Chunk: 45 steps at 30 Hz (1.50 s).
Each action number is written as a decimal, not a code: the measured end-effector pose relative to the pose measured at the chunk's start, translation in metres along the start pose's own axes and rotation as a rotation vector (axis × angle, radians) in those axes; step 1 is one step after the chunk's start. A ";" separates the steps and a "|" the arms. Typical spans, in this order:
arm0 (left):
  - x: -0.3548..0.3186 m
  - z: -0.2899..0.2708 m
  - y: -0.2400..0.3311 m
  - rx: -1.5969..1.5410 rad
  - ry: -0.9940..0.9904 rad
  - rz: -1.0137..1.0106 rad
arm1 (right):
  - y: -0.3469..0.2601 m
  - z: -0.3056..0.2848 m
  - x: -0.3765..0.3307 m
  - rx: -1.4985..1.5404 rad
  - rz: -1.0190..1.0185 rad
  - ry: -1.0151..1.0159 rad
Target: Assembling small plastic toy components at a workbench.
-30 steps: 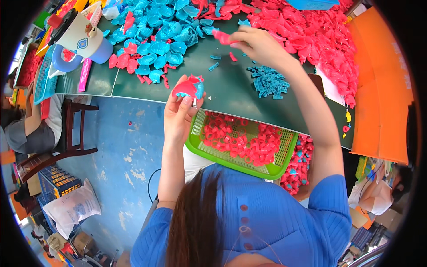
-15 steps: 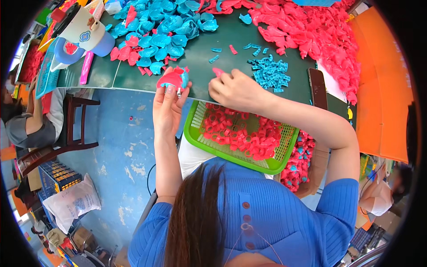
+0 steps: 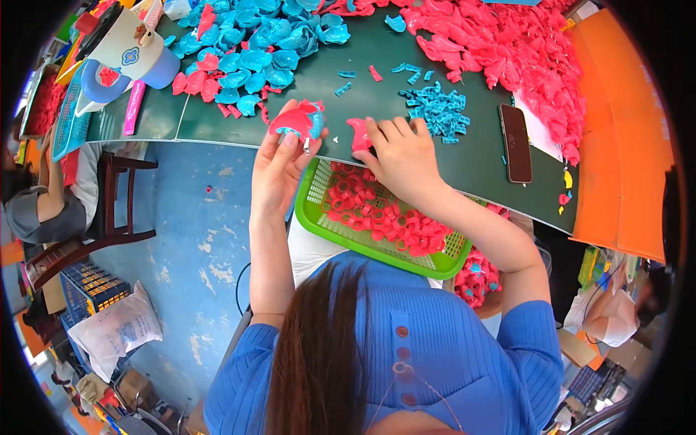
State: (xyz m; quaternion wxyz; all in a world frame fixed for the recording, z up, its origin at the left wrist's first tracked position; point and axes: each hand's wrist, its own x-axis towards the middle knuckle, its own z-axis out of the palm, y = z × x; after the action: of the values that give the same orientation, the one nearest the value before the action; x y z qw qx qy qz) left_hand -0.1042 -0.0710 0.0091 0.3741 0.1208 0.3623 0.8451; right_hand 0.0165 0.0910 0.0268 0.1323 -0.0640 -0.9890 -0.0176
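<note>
Between the fingertips of my left hand [image 3: 274, 174], just over the table's near edge, is a small red and blue plastic shell assembly [image 3: 296, 119] with a short metal piece sticking out at its lower side. My right hand [image 3: 407, 158] is closed, thumb and fingers pinching a curved red plastic shell piece [image 3: 358, 133] near the table edge, a little right of the assembly. Beyond that hand lies a heap of small blue plastic clips [image 3: 441, 110]. A tiny pale bit [image 3: 336, 139] rests on the table between the hands.
Blue shell pieces [image 3: 272, 32] and red shell pieces [image 3: 500, 65] pile up on the dark green table [image 3: 362, 94]. A green basket [image 3: 308, 206] of red rings sits over my lap. At right lies a phone [image 3: 515, 143]; at left stands a jug [image 3: 134, 54]. Another person [image 3: 54, 199] sits left.
My right hand has shifted right and slightly nearer, its elbow drawn in, and more of the red shell piece shows. The left hand has moved slightly right and up with the assembly.
</note>
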 end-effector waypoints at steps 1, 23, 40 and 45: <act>0.001 0.001 -0.001 0.002 0.001 0.000 | 0.000 0.004 0.000 0.067 0.001 0.078; -0.004 0.033 -0.021 0.003 -0.224 -0.301 | 0.036 -0.077 0.013 0.900 -0.143 -0.054; -0.001 0.039 -0.022 0.047 -0.181 -0.354 | 0.040 -0.069 0.007 0.917 -0.090 -0.020; 0.001 0.035 -0.024 0.060 -0.198 -0.354 | 0.038 -0.069 0.007 0.926 -0.090 -0.032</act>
State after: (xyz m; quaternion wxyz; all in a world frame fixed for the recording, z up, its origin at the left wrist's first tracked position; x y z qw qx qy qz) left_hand -0.0752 -0.0410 0.0171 0.5467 0.1490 0.3643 0.7391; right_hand 0.0322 0.1262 0.0959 0.1307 0.0444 -0.8964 0.4212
